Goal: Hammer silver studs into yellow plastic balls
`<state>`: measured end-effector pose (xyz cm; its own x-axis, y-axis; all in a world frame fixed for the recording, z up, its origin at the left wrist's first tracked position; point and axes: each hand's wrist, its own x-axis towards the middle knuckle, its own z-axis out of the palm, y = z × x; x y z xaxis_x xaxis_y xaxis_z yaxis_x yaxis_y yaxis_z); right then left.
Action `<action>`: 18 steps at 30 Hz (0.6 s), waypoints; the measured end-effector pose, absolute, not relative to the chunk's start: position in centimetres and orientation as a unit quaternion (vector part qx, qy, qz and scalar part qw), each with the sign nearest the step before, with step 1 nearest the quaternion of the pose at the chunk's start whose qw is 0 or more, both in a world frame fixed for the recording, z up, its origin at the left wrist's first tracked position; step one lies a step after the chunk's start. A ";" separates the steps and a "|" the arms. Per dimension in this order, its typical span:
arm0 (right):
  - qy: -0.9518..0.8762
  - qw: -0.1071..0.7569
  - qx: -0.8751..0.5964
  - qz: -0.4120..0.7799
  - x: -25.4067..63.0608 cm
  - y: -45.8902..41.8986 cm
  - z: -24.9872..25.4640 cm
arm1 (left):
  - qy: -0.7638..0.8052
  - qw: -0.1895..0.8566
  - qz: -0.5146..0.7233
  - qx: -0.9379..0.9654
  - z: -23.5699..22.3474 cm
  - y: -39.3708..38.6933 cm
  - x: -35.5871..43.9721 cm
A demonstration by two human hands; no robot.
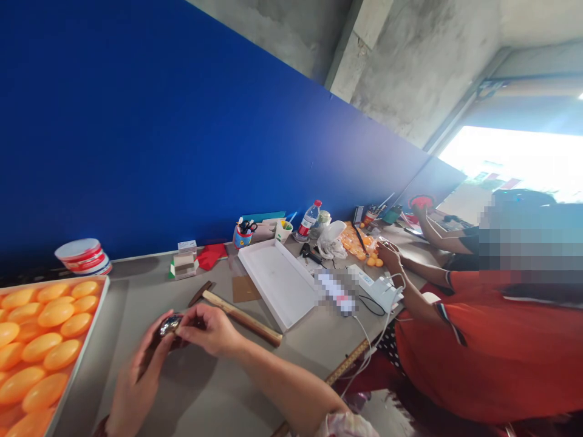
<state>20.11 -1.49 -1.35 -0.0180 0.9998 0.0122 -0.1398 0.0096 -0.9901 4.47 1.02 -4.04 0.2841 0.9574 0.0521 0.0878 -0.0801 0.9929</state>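
Observation:
My left hand (144,364) curls round a shiny silver ball-like piece (170,325) above the grey table. The thumb and fingers of my right hand (210,331) pinch at its right side. Between the hands the lower part of the piece is hidden, and I cannot make out whether my right fingers hold something small on it. Just beyond my right hand lies a hammer with a wooden handle (246,318), its dark head pointing left. Several orange balls (56,314) fill a white-rimmed tray (86,340) to the left of my hands.
Beyond the hammer lies a shallow white tray (279,282). Along the blue partition (182,133) stand a round tub (83,257), a small box (184,264), a scissors cup (244,234) and a bottle (310,220). A co-worker in red (483,346) sits at right, near cables and a power strip (362,279).

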 end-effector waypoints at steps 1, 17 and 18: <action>-0.472 0.531 -0.458 0.534 20.1 -1.5 -1.4 | 0.431 0.524 0.414 0.607 -4.1 1.0 4.5; -0.461 0.528 -0.466 0.540 20.1 -1.4 -1.6 | 0.419 0.519 0.425 0.612 -4.5 1.1 4.3; -0.460 0.528 -0.467 0.540 20.1 -1.4 -1.5 | 0.421 0.519 0.423 0.612 -4.5 1.1 4.3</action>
